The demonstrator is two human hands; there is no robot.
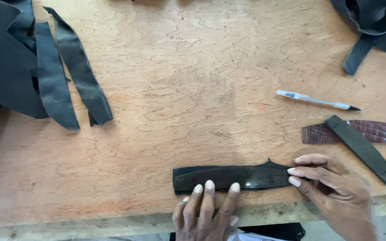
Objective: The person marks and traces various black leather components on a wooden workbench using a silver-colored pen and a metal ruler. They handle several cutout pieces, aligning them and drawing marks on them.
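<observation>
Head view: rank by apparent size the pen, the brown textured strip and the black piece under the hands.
1. Black piece under both hands, largest.
2. Brown textured strip, partly covered by a dark template, so unsure.
3. Pen, thinnest.

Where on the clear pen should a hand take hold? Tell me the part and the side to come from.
Probably the middle of the clear barrel, from above. The pen lies flat on the wooden table, dark tip pointing right, with bare wood along both long sides, so fingers can pinch across it. The right hand is nearest.
</observation>
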